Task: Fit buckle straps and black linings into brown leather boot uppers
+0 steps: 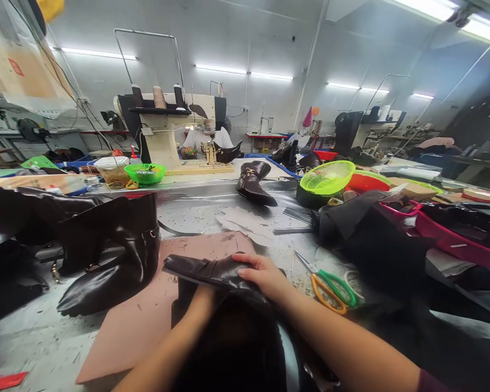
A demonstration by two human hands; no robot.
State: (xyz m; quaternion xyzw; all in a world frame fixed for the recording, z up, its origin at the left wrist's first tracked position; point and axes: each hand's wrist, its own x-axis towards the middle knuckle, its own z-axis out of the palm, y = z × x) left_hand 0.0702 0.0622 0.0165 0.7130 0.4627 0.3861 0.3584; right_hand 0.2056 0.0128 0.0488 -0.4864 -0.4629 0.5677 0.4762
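Note:
A dark brown leather boot upper (206,270) lies in front of me, over a pinkish board (147,316) on the worktable. My right hand (262,274) rests on top of the leather with its fingers pressed down over the edge. My left hand (200,307) reaches under or into the boot's dark opening, so its fingers are hidden. Green and orange-handled scissors (330,287) lie just right of my right hand.
Several dark brown boots (106,256) are piled at the left, and one boot (253,182) stands upright farther back. Green baskets (326,177), a pink tray (453,239) and black fabric (375,234) fill the right. A sewing machine (167,130) stands behind, with a person seated past it.

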